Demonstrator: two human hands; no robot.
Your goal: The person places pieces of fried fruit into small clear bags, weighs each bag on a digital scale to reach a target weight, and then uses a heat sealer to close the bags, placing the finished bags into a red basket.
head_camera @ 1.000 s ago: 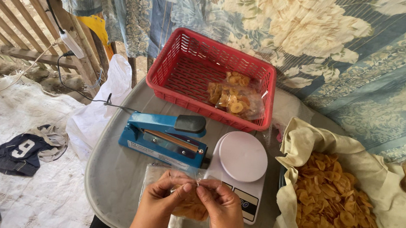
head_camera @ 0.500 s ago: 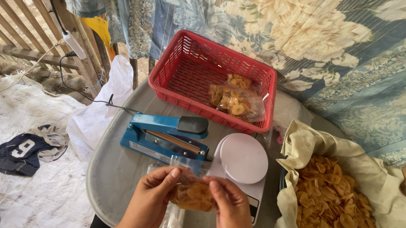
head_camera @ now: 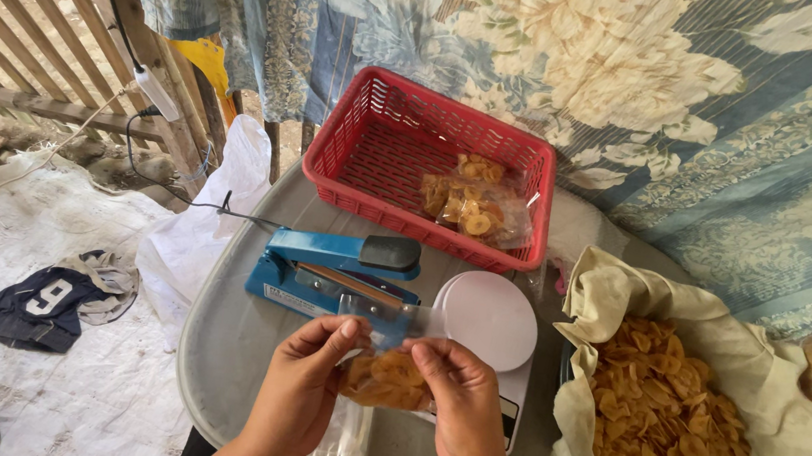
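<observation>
— Both grips pinch the clear bag of chips (head_camera: 388,375): left hand (head_camera: 300,398) and right hand (head_camera: 459,413) on either side of its open top, above the worktop (head_camera: 233,341).

— Flatten that top before it meets the blue heat sealer (head_camera: 331,270); white scale (head_camera: 489,319) sits just right, red basket (head_camera: 428,165) behind.

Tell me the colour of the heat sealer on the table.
Blue with a dark grey handle tip: heat sealer, head view.
</observation>
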